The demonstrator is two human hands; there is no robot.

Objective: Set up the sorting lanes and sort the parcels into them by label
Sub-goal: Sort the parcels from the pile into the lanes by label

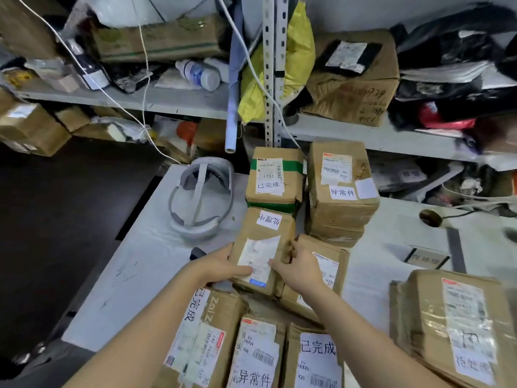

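A brown cardboard parcel [263, 247] with a white shipping label and a white tag at its far end lies in the middle of the grey table [145, 270]. My left hand [223, 266] grips its left edge, thumb on top. My right hand [298, 268] holds its right edge, thumb on the label. Beyond it stand a green-taped parcel [275, 177] and a taller tagged parcel [342, 189]. Another parcel [327, 264] lies under my right hand. Three tagged parcels [257, 351] lie nearest me. A stack of flat parcels [458, 326] sits at right.
A white headset [200, 200] lies left of the parcels. A small sign plate [426, 260] lies on the table at right, with a round brass object [430, 217] behind it. Cluttered metal shelves [179, 99] with boxes, bags and bottles stand behind the table. Dark floor lies at left.
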